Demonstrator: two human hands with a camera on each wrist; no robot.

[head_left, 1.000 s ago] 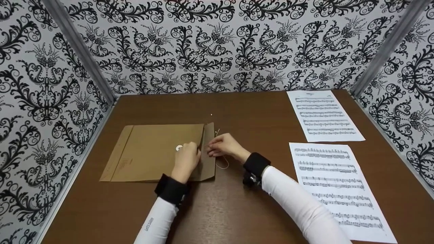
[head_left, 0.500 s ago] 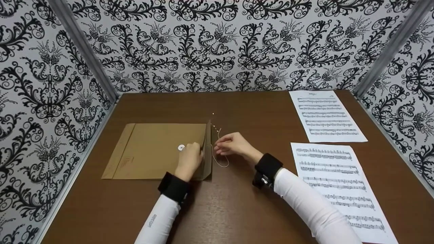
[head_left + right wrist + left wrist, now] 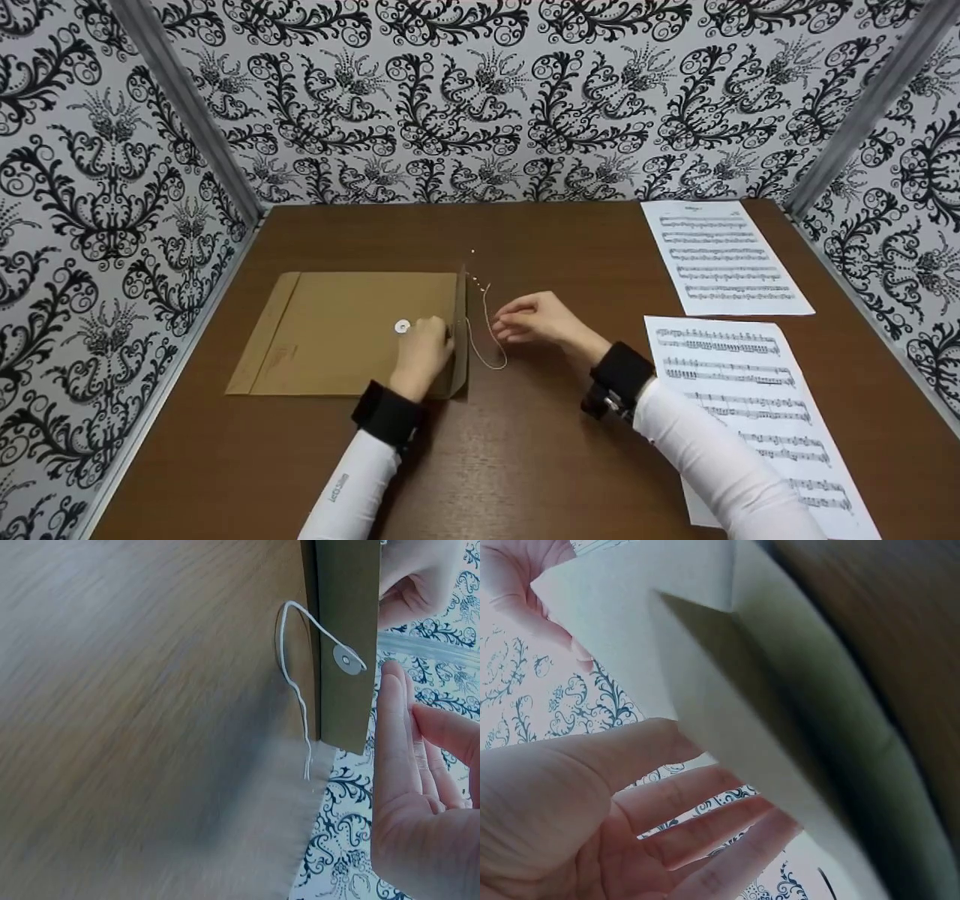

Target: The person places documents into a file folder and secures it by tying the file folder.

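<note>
Kraft string-tie envelope is lying on the left part of the table, flap raised, mouth gaping; no contents are showing. Opening it seems the step in hand, the next move probably calling for a steadily spread mouth. Left hand is touching its edge; with fingertips hidden, I cannot tell whether its grip is pinching. Right hand is holding nothing, fingers nearly straight, near the string. Farther right, two music sheets are lying.
</note>
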